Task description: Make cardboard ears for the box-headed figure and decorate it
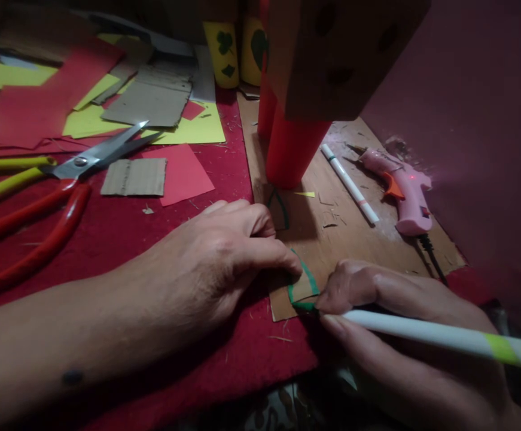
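Green-edged along 2 sides, seemingly unfinished at base: pressing cardboard cutout (305, 286) with half-curled left hand (228, 251), pinching green-tipped marker (422, 329) in right hand (395, 290) below cutout.

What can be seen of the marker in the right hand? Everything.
The marker has a smooth white barrel, plastic by its look, a yellow-green band farther back and a pointed green tip, uncapped. It points to the picture's left; the right edge cuts off its back end. The right hand pinches it close behind the tip, which looks to touch the cardboard by the lower edge of a green-edged shape.
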`<state>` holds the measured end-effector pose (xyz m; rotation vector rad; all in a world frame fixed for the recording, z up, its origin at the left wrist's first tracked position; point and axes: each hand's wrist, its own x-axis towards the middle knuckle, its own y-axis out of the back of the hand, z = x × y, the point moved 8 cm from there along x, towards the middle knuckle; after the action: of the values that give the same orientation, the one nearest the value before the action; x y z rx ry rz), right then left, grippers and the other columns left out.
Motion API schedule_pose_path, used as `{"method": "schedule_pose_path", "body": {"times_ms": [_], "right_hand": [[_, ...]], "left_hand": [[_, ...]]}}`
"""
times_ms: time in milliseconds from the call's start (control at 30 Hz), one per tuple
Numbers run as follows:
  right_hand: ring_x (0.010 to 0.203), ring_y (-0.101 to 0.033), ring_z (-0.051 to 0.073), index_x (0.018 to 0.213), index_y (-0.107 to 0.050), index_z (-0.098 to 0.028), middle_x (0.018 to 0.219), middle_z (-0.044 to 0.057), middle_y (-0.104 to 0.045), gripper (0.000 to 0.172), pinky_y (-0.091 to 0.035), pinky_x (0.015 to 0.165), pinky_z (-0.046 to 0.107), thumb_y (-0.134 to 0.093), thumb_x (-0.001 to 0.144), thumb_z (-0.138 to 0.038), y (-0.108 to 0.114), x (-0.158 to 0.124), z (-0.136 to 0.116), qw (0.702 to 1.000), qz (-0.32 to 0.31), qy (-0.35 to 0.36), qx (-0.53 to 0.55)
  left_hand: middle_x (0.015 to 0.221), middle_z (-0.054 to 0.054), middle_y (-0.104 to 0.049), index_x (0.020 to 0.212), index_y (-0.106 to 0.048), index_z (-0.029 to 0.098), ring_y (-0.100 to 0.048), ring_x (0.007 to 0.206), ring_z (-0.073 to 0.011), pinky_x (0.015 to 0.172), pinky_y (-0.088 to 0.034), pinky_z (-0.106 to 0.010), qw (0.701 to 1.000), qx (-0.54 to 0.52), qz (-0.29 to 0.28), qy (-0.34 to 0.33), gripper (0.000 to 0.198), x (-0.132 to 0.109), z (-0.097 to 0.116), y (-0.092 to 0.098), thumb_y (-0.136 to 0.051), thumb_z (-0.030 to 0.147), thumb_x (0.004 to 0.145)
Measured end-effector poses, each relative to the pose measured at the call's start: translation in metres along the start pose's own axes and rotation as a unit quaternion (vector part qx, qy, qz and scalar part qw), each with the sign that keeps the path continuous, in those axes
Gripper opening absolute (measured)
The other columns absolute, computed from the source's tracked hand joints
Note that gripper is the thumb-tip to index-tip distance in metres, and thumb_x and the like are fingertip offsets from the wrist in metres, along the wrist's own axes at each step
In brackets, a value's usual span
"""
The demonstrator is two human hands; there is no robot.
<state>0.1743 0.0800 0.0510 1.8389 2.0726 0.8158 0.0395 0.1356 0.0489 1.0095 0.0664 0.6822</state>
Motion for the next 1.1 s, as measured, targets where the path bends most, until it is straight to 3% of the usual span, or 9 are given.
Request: {"method": "schedule_pose_path", "body": {"times_ms": [267, 500, 733, 1100], "right_hand": [[0.058, -0.068, 0.012, 0.081, -0.067, -0.026, 0.072, -0.004, -0.075, 0.013, -0.058, 0.056, 0.019, -0.073, 0.083, -0.014, 0.0034, -0.0012, -0.0003, 0.998, 0.047, 0.027, -0.02], [0.052, -0.065, 0.01, 0.074, -0.064, -0.024, 0.065, -0.005, -0.069, 0.016, -0.053, 0.053, 0.02, -0.071, 0.081, -0.011, 0.0011, 0.0003, -0.0023, 1.0, 0.014, 0.027, -0.009], [0.059, -0.07, 0.016, 0.078, -0.067, -0.024, 0.071, 0.0, -0.075, 0.011, -0.058, 0.054, 0.024, -0.073, 0.084, -0.018, 0.0061, -0.0025, 0.0013, 0.999, 0.046, -0.007, -0.025], [0.057, -0.068, 0.011, 0.075, -0.065, -0.023, 0.067, -0.003, -0.072, 0.015, -0.052, 0.051, 0.02, -0.071, 0.083, -0.012, 0.0034, 0.0004, -0.0045, 1.0, 0.013, 0.018, -0.023]], "left_hand": [[0.08, -0.002, -0.054, 0.101, -0.082, 0.027, -0.05, 0.077, -0.0166, 0.072, -0.037, -0.029, 1.0, 0.002, -0.004, 0.005, 0.037, 0.0003, -0.0003, 0.0012, -0.049, 0.011, 0.096], [0.08, -0.001, -0.054, 0.099, -0.081, 0.027, -0.05, 0.076, -0.0162, 0.07, -0.037, -0.028, 1.0, -0.011, 0.005, 0.001, 0.037, -0.0025, -0.0019, -0.0007, -0.048, 0.011, 0.095], [0.08, -0.002, -0.055, 0.099, -0.082, 0.027, -0.05, 0.076, -0.0163, 0.07, -0.036, -0.028, 1.0, -0.005, -0.013, 0.019, 0.037, -0.0021, -0.0064, -0.0035, -0.05, 0.01, 0.094], [0.082, -0.002, -0.056, 0.101, -0.082, 0.026, -0.051, 0.077, -0.0168, 0.072, -0.038, -0.029, 1.0, -0.006, -0.002, 0.011, 0.036, -0.0009, -0.0003, 0.0002, -0.051, 0.009, 0.095]]}}
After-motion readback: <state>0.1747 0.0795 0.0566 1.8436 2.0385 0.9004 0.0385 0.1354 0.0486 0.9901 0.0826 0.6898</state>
